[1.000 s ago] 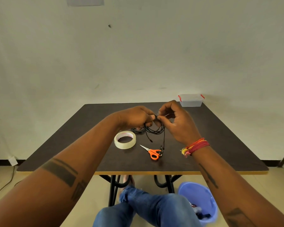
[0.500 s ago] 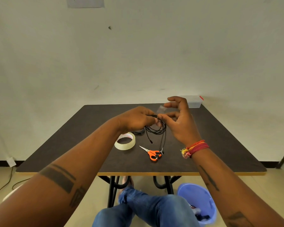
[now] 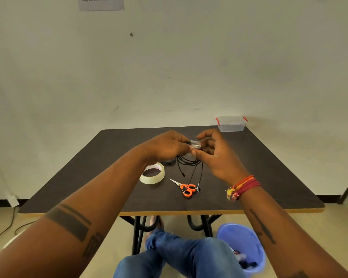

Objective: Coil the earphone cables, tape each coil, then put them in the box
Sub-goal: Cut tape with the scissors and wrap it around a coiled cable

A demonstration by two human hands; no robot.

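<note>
My left hand (image 3: 166, 146) grips the top of a black earphone coil (image 3: 189, 161) held above the dark table (image 3: 269, 169). Loose cable ends hang from it down toward the scissors. My right hand (image 3: 214, 155) pinches a small piece of clear tape (image 3: 195, 145) that lies against the coil's top, right beside my left fingertips. A second dark cable bundle (image 3: 168, 162) lies on the table just under my left hand, partly hidden. The clear box (image 3: 231, 123) with red clips stands shut at the table's far right corner.
A roll of clear tape (image 3: 152, 173) lies left of the hanging cable. Orange-handled scissors (image 3: 185, 188) lie below it. A blue bucket (image 3: 242, 248) stands on the floor by my right knee, under the table's near edge.
My right hand's fingers, which were raised with the tape piece above the coil, have come down and curled in, bringing the tape against the coil. My left hand has hardly moved.
</note>
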